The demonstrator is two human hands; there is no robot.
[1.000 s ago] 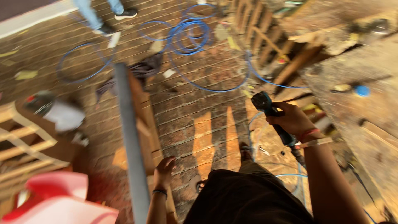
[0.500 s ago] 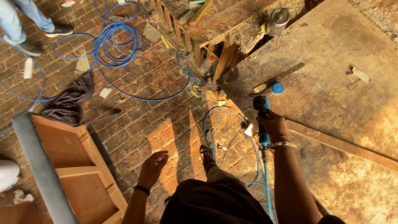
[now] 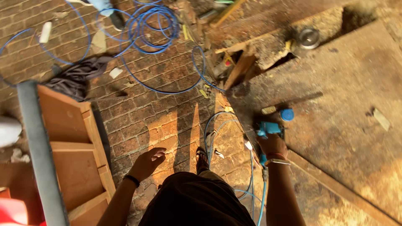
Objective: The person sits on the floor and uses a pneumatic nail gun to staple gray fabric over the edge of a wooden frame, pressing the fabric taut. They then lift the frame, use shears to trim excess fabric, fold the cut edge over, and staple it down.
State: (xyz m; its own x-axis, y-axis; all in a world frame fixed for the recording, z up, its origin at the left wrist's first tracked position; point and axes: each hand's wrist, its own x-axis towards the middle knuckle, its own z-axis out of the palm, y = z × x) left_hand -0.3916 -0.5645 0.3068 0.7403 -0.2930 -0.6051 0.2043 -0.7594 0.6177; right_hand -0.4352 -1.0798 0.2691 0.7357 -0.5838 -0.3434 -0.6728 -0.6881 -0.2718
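My right hand grips a blue pneumatic nail gun, its nose down against a large dusty plywood board. A blue air hose runs back from the tool past my wrist. A small blue cap and a pale bit of wood lie on the board just beyond the tool. My left hand hangs free over the brick floor, fingers loosely spread, holding nothing. A sandalled foot shows between my hands.
A wooden frame with a grey pipe along it stands at left. Coils of blue hose and a dark cloth lie on the bricks. Scrap wood and a metal tin sit at the board's far edge. Another person's shoe is at top.
The view has swung right and forward. My right hand has brought the nail gun lower onto the plywood. My left hand has stayed open over the bricks.
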